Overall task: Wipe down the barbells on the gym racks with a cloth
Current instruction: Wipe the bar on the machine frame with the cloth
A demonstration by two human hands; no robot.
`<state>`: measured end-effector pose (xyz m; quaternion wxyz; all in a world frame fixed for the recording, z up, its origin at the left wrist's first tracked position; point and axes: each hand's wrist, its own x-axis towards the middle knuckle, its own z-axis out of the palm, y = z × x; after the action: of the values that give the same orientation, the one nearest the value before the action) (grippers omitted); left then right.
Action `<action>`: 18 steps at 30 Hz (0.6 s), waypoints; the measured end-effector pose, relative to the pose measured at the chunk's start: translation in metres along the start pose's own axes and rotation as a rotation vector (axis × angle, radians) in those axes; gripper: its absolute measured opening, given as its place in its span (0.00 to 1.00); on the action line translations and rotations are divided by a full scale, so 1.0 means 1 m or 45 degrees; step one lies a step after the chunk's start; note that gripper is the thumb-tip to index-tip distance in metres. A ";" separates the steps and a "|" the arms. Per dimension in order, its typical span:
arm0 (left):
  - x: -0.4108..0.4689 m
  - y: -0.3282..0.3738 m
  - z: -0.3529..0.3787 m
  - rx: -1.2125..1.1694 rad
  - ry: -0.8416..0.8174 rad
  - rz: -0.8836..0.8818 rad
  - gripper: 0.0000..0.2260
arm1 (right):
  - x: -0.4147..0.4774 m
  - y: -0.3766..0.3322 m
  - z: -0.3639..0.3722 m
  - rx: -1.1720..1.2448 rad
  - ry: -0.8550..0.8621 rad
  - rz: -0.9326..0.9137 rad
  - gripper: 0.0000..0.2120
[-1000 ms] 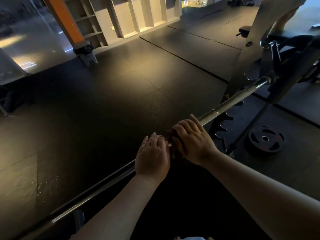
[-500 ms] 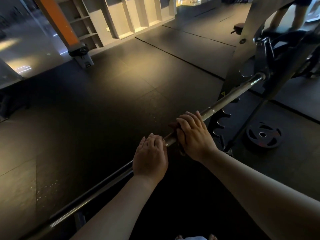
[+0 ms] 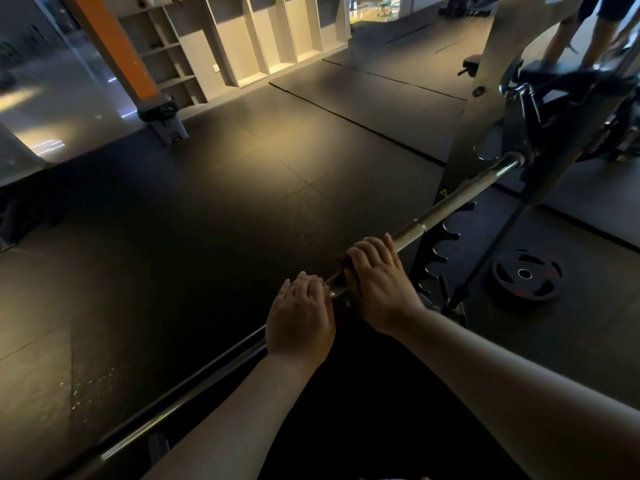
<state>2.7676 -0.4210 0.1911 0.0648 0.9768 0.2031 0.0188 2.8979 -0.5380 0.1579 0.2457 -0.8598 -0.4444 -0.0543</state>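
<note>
On the barbell (image 3: 460, 195), right hand (image 3: 377, 275) grips cloth (image 3: 343, 263), left hand (image 3: 299, 318) rests.

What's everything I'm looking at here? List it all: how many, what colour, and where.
barbell: one, silver, slanting from lower left up to the rack
cloth: one, dark, on the barbell under the right hand
rack: one, grey, right side, holding the barbell's far end
weight plate: one, black, flat on the floor at right
pillar: one, orange, top left
shelves: one unit, pale, along the far wall
floor mats: several, black, covering the floor
another person's legs: two, top right corner
left hand: one, resting on the barbell beside the cloth
right hand: one, gripping the cloth on the barbell
</note>
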 end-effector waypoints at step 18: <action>0.011 0.014 -0.004 -0.028 -0.078 -0.008 0.19 | -0.003 0.025 -0.005 -0.156 -0.033 -0.260 0.26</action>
<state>2.7831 -0.4292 0.1975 0.0818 0.9755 0.2039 -0.0092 2.9162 -0.5545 0.1516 0.1801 -0.8241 -0.5286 -0.0951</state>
